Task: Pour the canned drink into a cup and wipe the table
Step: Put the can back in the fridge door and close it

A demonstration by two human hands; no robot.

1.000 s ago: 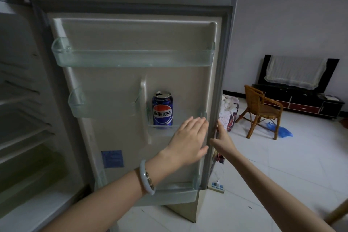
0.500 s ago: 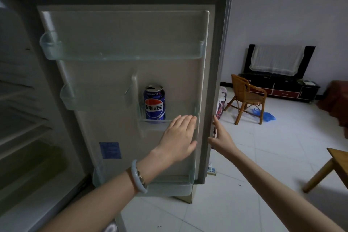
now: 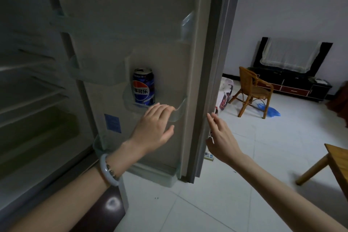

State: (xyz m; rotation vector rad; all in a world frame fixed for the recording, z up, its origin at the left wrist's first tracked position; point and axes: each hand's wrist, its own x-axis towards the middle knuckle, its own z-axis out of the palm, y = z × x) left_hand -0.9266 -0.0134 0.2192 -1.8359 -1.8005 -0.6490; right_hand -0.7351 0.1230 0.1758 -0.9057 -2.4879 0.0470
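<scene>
Noted: can [image 3: 144, 87] upright in fridge-door shelf [image 3: 177, 113] just above left hand [image 3: 153, 128], fingers spread, holding nothing, apparently reaching; right hand [image 3: 221, 137] open against door edge [image 3: 211, 73], likely steadying it.

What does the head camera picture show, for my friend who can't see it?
A person's left hand reaches toward a blue Pepsi can standing in a clear shelf on the open fridge door, not touching the can. The right hand rests open at the door's outer edge. Behind are a wicker chair and white tiled floor.
</scene>
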